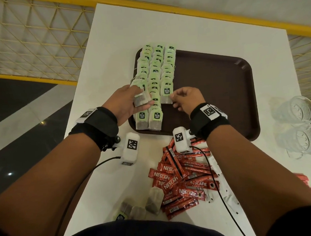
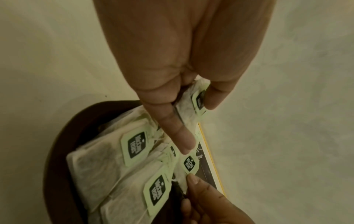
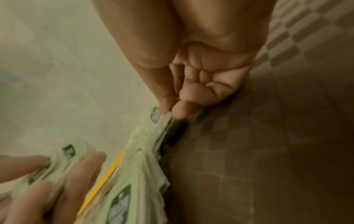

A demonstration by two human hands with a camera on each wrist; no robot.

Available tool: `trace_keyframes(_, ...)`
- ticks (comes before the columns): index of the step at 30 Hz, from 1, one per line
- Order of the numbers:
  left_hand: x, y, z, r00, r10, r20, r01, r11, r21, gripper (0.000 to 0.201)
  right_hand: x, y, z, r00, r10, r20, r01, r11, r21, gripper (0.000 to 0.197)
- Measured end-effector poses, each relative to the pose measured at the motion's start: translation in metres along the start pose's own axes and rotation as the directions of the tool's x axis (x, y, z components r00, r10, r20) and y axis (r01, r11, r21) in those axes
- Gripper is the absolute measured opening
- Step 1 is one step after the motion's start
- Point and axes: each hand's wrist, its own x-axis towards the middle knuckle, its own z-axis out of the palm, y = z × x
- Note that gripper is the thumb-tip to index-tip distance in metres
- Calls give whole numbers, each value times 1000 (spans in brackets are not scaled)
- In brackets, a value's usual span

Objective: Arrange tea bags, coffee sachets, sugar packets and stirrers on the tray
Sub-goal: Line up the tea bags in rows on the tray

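Note:
Three overlapping rows of green-tagged tea bags (image 1: 156, 76) fill the left part of the dark brown tray (image 1: 212, 89). My left hand (image 1: 132, 101) hovers over the tray's left side and holds a small stack of tea bags (image 1: 141, 98) (image 2: 193, 104) between thumb and fingers. At the near end of the third row, my right hand (image 1: 182, 98) (image 3: 170, 109) pinches the edge of the front tea bag (image 1: 166, 94). A heap of red Nescafe coffee sachets (image 1: 183, 181) lies on the table nearer to me.
Three loose tea bags (image 1: 143, 205) lie at the table's (image 1: 115, 47) near left. White packets (image 1: 215, 169) are mixed into the sachet heap, and more red sachets (image 1: 302, 178) sit at the right edge. Two clear glasses (image 1: 299, 124) stand to the tray's right.

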Motion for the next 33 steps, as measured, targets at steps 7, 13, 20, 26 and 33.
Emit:
trace_keyframes(7, -4, -2, -4, 999, -34, 11, 36, 988, -147, 42, 11, 1, 8, 997, 43, -68, -49, 995, -84, 13)
trace_keyframes(13, -9, -6, -9, 997, 60, 47, -66, 986, 151, 36, 12, -6, 10, 990, 5, -144, -41, 968, -247, 19)
trace_keyframes(20, -10, -4, -7, 981, 189, -35, -176, 957, 232, 37, -13, -34, 13, 980, -176, 97, 189, 971, -145, 30)
trace_keyframes(26, -12, -6, 4, 981, 193, 18, -191, 950, 246, 30, -24, -36, 20, 960, -172, 219, 183, 982, -33, 12)
trace_keyframes(33, -16, -10, 1, 985, 163, 54, -170, 967, 191, 31, -17, -8, -4, 997, -10, 78, 7, 999, 38, 13)
